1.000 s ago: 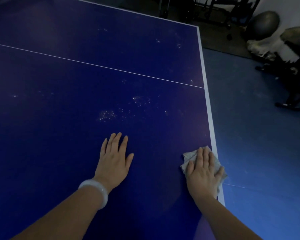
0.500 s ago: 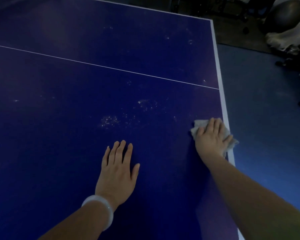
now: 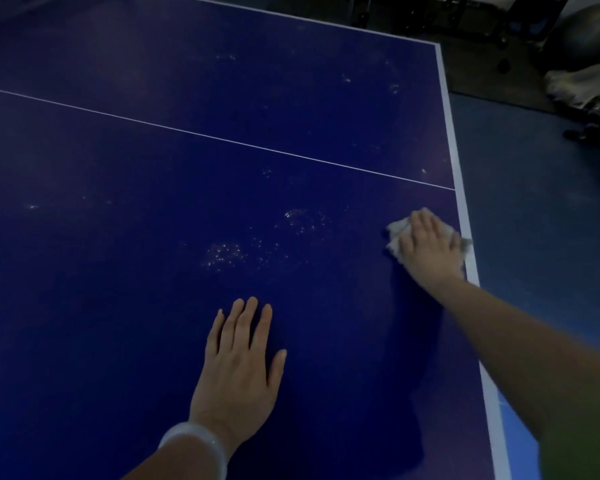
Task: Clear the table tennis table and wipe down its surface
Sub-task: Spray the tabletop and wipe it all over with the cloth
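The blue table tennis table [image 3: 125,306] fills most of the head view, with a white centre line and a white edge on the right. Pale dusty specks [image 3: 224,254] lie in patches on its surface. My right hand [image 3: 428,247] presses flat on a light-coloured cloth [image 3: 394,237] near the right edge, just below the centre line. Part of the cloth pokes out left and right of the hand. My left hand [image 3: 238,365] rests flat on the table, fingers straight, with a white bangle on the wrist.
Blue floor [image 3: 541,237] runs along the table's right side. A grey exercise ball [image 3: 582,36], a pale bundle and dark equipment frames stand at the back right, well away from the table.
My right hand has slid the cloth forward along the right edge, away from me toward the centre line. My left hand has stayed planted on the table.
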Motion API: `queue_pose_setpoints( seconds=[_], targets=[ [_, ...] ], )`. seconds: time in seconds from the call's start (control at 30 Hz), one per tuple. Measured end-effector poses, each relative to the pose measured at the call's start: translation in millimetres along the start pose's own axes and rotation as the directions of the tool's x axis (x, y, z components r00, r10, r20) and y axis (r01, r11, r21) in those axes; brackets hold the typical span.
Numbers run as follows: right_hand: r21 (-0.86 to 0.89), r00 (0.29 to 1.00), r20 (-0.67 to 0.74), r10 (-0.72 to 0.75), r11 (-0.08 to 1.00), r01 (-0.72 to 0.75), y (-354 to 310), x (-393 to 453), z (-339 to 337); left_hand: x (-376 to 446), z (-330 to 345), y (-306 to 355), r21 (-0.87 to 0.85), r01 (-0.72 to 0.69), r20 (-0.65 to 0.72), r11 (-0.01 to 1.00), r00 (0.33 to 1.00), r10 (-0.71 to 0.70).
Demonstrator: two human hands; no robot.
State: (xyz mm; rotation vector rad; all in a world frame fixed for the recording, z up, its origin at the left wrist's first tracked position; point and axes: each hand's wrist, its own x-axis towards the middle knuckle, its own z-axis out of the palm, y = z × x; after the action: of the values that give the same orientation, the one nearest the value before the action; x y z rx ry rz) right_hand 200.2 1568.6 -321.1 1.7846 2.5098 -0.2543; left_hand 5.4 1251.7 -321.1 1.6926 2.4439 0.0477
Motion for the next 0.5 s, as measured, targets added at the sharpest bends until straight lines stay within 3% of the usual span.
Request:
queue_pose_setpoints(
  seconds=[0.13, 0.23, 0.3, 0.37, 0.43, 0.5],
  targets=[
    [0.137, 0.96, 0.06, 0.275, 0.95, -0.28, -9.3, 44.8, -15.6, 0.4, -2.3, 1.1, 0.004, -0.013, -0.003, 1.0, 1.0, 0.013],
    [0.232, 0.955, 0.126, 0.267, 0.928, -0.29, -40.9, 69.4, -23.0, 1.1, -2.5, 2.2, 0.006, -0.007, -0.009, 1.0, 1.0, 0.007],
    [0.179, 0.987, 0.14, 0.085, 0.978, -0.11, -67.1, 73.9, -22.1, 1.2, -2.4, 1.9, 0.006, 0.0, -0.008, 1.0, 1.0, 0.001],
    [0.044, 0.974, 0.103, -0.2, 0.98, 0.196, -97.8, 59.9, -13.7, 2.2, -2.0, 1.7, -0.001, 0.004, -0.011, 1.0, 1.0, -0.004],
    [0.06, 0.887, 0.091, -0.452, 0.892, 0.448, -117.0, 30.8, -0.8, 2.4, -0.8, 2.1, -0.005, 0.004, -0.005, 1.0, 1.0, -0.004],
    [0.049, 0.794, 0.106, -0.598, 0.801, 0.597, -107.7, 3.0, 9.6, 2.9, 0.0, 1.7, -0.008, 0.004, -0.01, 1.0, 1.0, -0.005]
  ],
)
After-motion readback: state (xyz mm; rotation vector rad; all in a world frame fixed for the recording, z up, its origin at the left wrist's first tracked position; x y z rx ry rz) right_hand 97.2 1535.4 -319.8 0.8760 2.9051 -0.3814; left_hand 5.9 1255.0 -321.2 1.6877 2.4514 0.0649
